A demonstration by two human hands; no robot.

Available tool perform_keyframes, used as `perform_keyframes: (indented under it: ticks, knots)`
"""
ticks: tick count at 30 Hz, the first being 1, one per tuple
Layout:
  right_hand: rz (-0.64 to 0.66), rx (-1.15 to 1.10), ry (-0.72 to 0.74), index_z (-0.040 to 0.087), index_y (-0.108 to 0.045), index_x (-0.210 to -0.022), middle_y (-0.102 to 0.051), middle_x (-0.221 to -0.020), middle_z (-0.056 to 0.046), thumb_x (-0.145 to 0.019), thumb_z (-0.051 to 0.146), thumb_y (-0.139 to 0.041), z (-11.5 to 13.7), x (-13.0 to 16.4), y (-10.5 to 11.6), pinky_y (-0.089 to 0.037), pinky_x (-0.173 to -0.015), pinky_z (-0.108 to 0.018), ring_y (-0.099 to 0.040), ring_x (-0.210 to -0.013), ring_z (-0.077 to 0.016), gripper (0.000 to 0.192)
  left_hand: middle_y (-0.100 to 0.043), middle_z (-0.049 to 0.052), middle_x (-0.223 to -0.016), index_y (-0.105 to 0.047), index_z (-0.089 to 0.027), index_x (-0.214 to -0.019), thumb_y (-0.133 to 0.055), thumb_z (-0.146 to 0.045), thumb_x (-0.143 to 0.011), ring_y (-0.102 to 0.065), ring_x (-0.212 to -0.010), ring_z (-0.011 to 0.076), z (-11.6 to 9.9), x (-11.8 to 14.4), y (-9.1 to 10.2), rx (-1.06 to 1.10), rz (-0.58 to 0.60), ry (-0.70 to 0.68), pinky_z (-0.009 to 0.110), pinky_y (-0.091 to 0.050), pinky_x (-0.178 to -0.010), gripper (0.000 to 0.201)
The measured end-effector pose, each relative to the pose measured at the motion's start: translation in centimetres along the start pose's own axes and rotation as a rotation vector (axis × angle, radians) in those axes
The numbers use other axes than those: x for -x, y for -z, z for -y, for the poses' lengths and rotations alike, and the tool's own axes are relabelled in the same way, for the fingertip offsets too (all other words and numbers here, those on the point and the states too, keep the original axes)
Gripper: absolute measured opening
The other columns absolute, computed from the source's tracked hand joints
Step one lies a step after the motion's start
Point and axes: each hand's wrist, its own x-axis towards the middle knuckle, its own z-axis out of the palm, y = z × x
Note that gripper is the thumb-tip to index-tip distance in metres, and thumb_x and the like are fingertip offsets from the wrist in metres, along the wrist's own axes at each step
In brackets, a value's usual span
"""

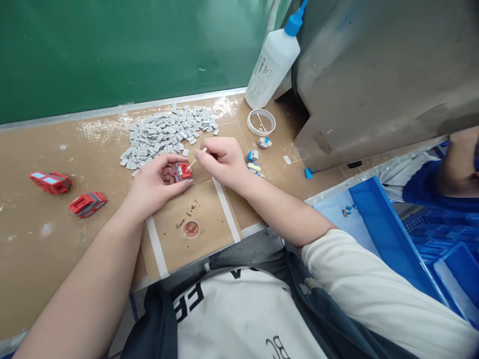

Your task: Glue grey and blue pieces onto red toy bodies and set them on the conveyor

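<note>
My left hand (159,179) is closed around a small red and grey plastic toy piece (182,172), gripping it between thumb and fingers. In a pinch, my right hand (222,159) holds a thin cotton swab (193,163), whose lower end touches or nearly touches the top of the red piece. Two more red toy pieces, one with light blue panels (50,182) and one with a grey band (88,204), lie on the table to the left. Close to my body sits a small clear cup (191,229) of reddish-brown liquid, with dark drips beside it.
Behind my hands spreads a heap of small grey tiles (164,132). A white bottle with a blue cap (273,65) stands at the back, near a tape roll (248,123). Several small blue-and-white pieces (265,143) lie right. A blue tray (392,224) and another person's arm (458,164) are farther right.
</note>
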Motion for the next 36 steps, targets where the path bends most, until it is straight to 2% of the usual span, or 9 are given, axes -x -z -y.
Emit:
perform_keyframes:
  ticks: [4,8,15,23,27,30,36]
  knots:
    - [0.057,0.039,-0.039,0.023,-0.032,-0.070,-0.034,-0.065,0.006,-0.103,0.035,-0.050,-0.40,-0.10,-0.53,-0.029,-0.066,-0.027,-0.033,-0.064,-0.0101,0.039,-0.073,0.001,-0.092,-0.078,-0.028,-0.120,-0.091,-0.048,-0.075,-0.065,-0.074,0.0197,0.42,-0.10,0.09,-0.075,-0.009,-0.018,0.036,-0.055,-0.070,0.051]
    - [0.104,0.035,-0.051,0.023,-0.034,-0.071,-0.036,-0.067,0.005,-0.104,0.036,-0.049,-0.36,-0.04,-0.62,-0.029,-0.067,-0.027,-0.036,-0.066,-0.0106,0.038,-0.073,0.001,-0.092,-0.078,-0.029,-0.119,-0.091,-0.047,-0.077,-0.065,-0.073,0.0201,0.52,-0.11,0.12,-0.081,-0.010,-0.048,0.036,-0.056,-0.069,0.048]
    - [0.081,0.031,-0.059,0.023,-0.034,-0.072,-0.036,-0.067,0.005,-0.106,0.037,-0.050,-0.44,0.01,-0.57,-0.028,-0.068,-0.028,-0.035,-0.067,-0.0107,0.040,-0.069,0.000,-0.083,-0.078,-0.028,-0.118,-0.091,-0.047,-0.077,-0.061,-0.068,0.0183,0.16,0.00,0.06,-0.095,-0.013,-0.040,0.034,-0.054,-0.064,0.048]
    - [0.096,0.069,-0.068,0.023,-0.031,-0.072,-0.035,-0.067,0.005,-0.104,0.031,-0.051,-0.14,-0.13,-0.48,-0.027,-0.068,-0.028,-0.035,-0.068,-0.0110,0.038,-0.069,0.000,-0.085,-0.078,-0.027,-0.119,-0.091,-0.047,-0.076,-0.061,-0.068,0.0177,0.04,0.00,0.06,-0.111,-0.014,-0.027,0.032,-0.050,-0.063,0.050]
    - [0.119,0.087,-0.082,0.023,-0.030,-0.070,-0.034,-0.066,0.005,-0.098,0.027,-0.050,0.11,-0.14,-0.34,-0.027,-0.068,-0.028,-0.034,-0.067,-0.0114,0.035,-0.069,-0.001,-0.082,-0.077,-0.027,-0.118,-0.091,-0.047,-0.076,-0.059,-0.067,0.0175,0.17,0.02,0.09,-0.106,-0.012,-0.031,0.031,-0.049,-0.062,0.049]
    - [0.147,0.085,-0.088,0.024,-0.031,-0.068,-0.033,-0.065,0.005,-0.092,0.025,-0.050,0.21,-0.07,-0.30,-0.026,-0.067,-0.029,-0.033,-0.066,-0.0114,0.031,-0.071,0.000,-0.088,-0.076,-0.028,-0.119,-0.091,-0.047,-0.077,-0.061,-0.071,0.0183,0.32,0.09,0.12,-0.100,-0.010,-0.023,0.033,-0.051,-0.065,0.048]
    - [0.168,0.078,-0.089,0.024,-0.025,-0.068,-0.033,-0.063,0.005,-0.093,0.027,-0.050,0.20,-0.03,-0.39,-0.024,-0.065,-0.029,-0.031,-0.065,-0.0111,0.036,-0.072,0.001,-0.090,-0.075,-0.028,-0.117,-0.090,-0.045,-0.078,-0.062,-0.072,0.0182,0.28,0.09,0.12,-0.087,-0.005,-0.029,0.033,-0.052,-0.066,0.045]
